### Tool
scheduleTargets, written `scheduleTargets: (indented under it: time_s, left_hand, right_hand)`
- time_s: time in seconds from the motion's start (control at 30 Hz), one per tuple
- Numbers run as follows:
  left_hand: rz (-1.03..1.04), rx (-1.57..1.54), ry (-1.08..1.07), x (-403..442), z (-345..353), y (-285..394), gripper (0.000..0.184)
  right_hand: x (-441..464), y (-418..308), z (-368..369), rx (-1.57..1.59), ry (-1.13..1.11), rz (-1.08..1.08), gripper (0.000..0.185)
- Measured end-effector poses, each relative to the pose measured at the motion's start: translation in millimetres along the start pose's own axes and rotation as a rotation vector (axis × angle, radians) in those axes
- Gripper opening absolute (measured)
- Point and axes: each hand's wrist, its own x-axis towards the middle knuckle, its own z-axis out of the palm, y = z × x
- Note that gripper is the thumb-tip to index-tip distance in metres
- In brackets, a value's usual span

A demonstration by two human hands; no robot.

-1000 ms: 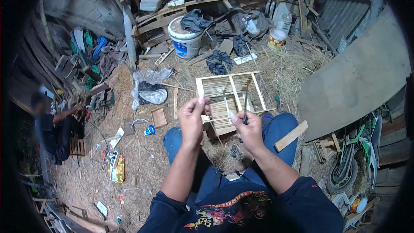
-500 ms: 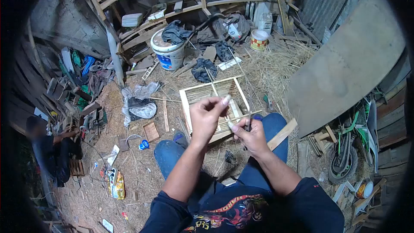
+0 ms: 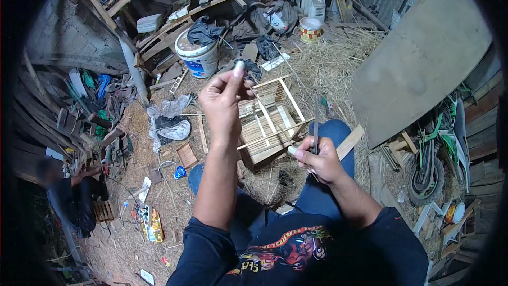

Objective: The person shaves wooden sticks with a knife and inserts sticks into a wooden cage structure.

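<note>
My left hand (image 3: 221,103) is raised in front of the wooden frame, thumb up and fingers curled together. Whatever it pinches is too small to make out. Lower and to the right, my right hand (image 3: 320,161) is closed around a knife (image 3: 316,127), its narrow blade pointing up and away from me. Its thumb presses against the forefinger. Beyond my knees stands a box-like wooden frame (image 3: 299,107) with thin slats across it, partly hidden behind my left hand and forearm.
A wooden board (image 3: 350,142) lies by my right thigh. Behind the frame stand a white bucket (image 3: 198,55) and a small paint tub (image 3: 310,30). A large panel (image 3: 423,58) leans at right near a motorbike wheel (image 3: 426,180). Another person (image 3: 74,196) sits at far left.
My hands have moved apart. The left has risen up and to the left; the right has shifted slightly right with the knife, whose blade now shows more clearly. The view has tilted slightly.
</note>
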Motion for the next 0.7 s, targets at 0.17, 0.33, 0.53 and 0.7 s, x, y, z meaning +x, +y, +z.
scheduleTargets:
  time_s: [0.17,0.33,0.53,0.7]
  left_hand:
    - [-0.092,0.089,-0.143,-32,2,-17,0.031]
    - [-0.274,0.183,-0.298,-93,-7,-61,0.025]
    - [-0.455,0.066,-0.124,-97,-65,-84,0.025]
    - [-0.467,0.075,-0.231,-128,-75,-121,0.019]
  right_hand:
    - [4,6,9,0.174,0.109,-0.049,0.015]
    - [10,27,18,0.069,0.084,-0.003,0.015]
    - [17,45,26,-0.153,0.154,0.122,0.040]
    - [26,95,44,-0.254,0.006,0.072,0.049]
